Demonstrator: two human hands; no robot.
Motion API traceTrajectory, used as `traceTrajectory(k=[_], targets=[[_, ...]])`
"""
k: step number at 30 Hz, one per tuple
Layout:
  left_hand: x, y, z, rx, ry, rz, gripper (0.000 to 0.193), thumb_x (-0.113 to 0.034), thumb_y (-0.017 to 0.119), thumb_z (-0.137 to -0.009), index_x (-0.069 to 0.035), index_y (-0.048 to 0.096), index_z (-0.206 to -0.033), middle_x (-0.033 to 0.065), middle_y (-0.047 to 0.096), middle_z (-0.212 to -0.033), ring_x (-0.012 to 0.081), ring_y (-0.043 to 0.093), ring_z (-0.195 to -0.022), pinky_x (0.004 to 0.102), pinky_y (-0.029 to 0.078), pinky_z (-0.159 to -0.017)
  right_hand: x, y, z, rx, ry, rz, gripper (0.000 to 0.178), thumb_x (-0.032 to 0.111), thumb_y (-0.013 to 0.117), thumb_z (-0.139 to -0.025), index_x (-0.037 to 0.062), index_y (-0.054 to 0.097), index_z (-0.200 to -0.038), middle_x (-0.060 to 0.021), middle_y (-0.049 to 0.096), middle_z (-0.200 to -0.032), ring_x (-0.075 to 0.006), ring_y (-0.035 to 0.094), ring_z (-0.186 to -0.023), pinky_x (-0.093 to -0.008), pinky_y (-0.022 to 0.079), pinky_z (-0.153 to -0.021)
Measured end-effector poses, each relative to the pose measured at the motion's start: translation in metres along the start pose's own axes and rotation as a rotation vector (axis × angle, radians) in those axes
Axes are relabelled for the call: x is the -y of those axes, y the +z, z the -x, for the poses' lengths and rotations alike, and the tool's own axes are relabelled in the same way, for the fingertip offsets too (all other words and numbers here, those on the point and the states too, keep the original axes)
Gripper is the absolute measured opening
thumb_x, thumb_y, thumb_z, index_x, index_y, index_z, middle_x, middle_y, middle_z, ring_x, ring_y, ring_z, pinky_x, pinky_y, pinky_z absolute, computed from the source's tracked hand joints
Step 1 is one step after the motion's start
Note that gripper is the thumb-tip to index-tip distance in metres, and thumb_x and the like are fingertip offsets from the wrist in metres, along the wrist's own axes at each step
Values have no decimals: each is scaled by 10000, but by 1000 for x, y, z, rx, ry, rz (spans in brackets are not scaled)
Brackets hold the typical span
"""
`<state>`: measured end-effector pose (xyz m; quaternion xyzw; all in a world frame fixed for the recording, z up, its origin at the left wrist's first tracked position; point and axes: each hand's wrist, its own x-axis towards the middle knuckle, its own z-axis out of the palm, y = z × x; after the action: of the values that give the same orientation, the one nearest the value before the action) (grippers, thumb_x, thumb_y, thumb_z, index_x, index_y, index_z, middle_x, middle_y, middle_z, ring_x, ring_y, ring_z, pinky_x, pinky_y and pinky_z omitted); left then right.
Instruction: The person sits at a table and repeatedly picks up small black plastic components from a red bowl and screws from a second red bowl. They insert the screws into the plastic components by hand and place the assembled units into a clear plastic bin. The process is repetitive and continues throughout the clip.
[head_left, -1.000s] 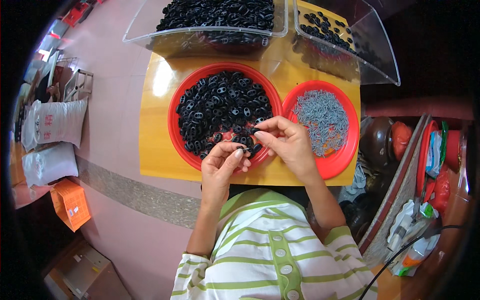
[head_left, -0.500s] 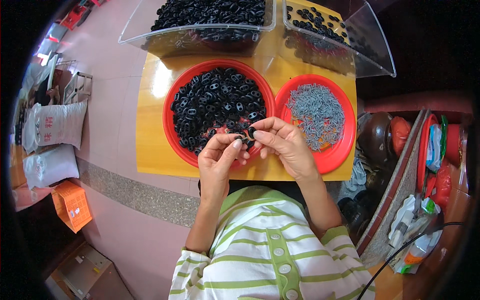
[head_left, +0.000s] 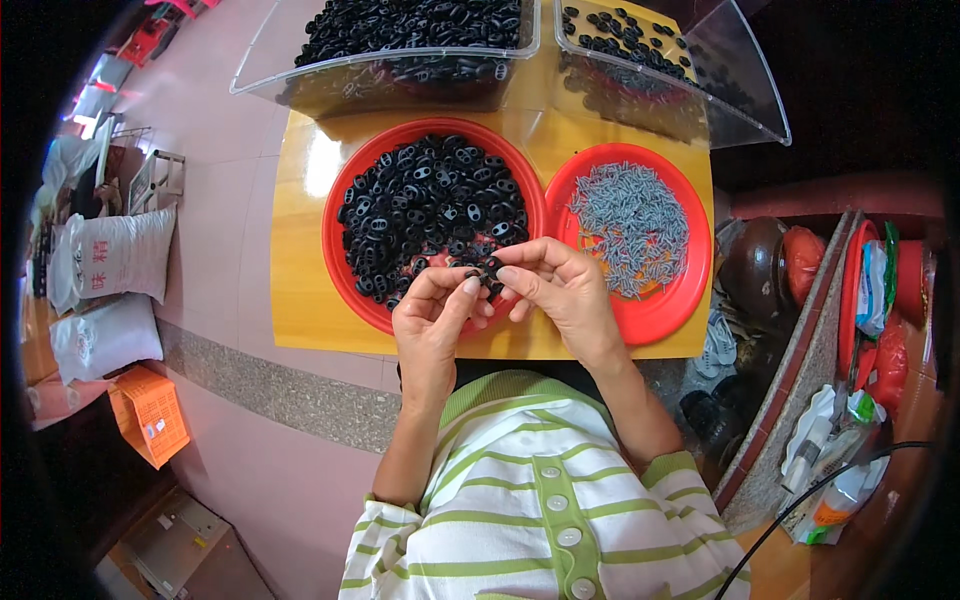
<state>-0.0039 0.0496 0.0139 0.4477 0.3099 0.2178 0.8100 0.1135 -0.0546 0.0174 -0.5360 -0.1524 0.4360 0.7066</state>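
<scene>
Over the near edge of a round red basin [head_left: 335,270], both my hands are closed in pinches, fingertips almost meeting. My left hand [head_left: 435,310] grips a small black plastic piece [head_left: 474,274] between thumb and fingers. Another black piece is pinched in my right hand [head_left: 560,290], close against the first. Fingers cover most of both, so I cannot tell whether they are joined. Heaped in the basin are many black oval pieces [head_left: 420,195] with two holes. To the right, a red plate [head_left: 665,322] carries a pile of small grey metal pins [head_left: 630,225].
Two clear plastic bins stand at the table's far side, the left bin [head_left: 400,60] full of black pieces, the right bin [head_left: 740,110] holding fewer. The yellow tabletop [head_left: 300,300] ends just before my body. White sacks [head_left: 125,250] lie leftward; a black cable [head_left: 800,500] hangs at right.
My right hand has moved slightly left and down, bringing its black piece closer to the one in my left hand. The whole view has shifted a little.
</scene>
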Motion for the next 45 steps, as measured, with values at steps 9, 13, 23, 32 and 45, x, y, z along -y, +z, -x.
traceTrajectory(k=[9, 13, 23, 32, 45], targets=[[1, 5, 1, -41, 13, -30, 111, -44, 589, -881, 19, 608, -970, 59, 645, -805, 85, 605, -685, 191, 481, -613, -4, 5, 2, -43, -84, 133, 198, 45, 611, -870, -11, 614, -1060, -53, 649, -917, -78, 617, -775, -203, 529, -610], [2, 6, 1, -58, 36, -70, 125, -51, 593, -882, 18, 617, -983, 50, 643, -797, 82, 606, -690, 187, 478, -617, -4, 7, 3, -46, -112, 150, 202, 45, 609, -871, -14, 612, -1064, -52, 650, -910, -78, 617, -782, -206, 531, -617], [6, -1, -3, -11, -59, 28, 142, -54, 606, -878, 24, 633, -993, 58, 651, -802, 85, 605, -692, 193, 495, -622, -6, 6, 2, -64, -105, 155, 167, 28, 609, -867, -12, 634, -1027, -56, 643, -907, -76, 620, -742, -201, 524, -616], [8, -2, -1, 21, -18, -64, 138, -35, 598, -879, 40, 629, -991, 95, 664, -831, 114, 631, -706, 217, 525, -667, -16, 7, 7, -65, -157, 184, 156, 7, 578, -884, -29, 621, -1029, -47, 602, -909, -75, 597, -756, -196, 508, -646], [8, 11, 2, -103, -146, 340, 85, -129, 596, -889, -49, 626, -889, 43, 642, -842, 105, 590, -761, 273, 468, -739, 3, 17, 9, -99, -465, 605, 311, 20, 705, -750, 18, 620, -1049, -66, 580, -879, -121, 585, -716, -242, 498, -622]])
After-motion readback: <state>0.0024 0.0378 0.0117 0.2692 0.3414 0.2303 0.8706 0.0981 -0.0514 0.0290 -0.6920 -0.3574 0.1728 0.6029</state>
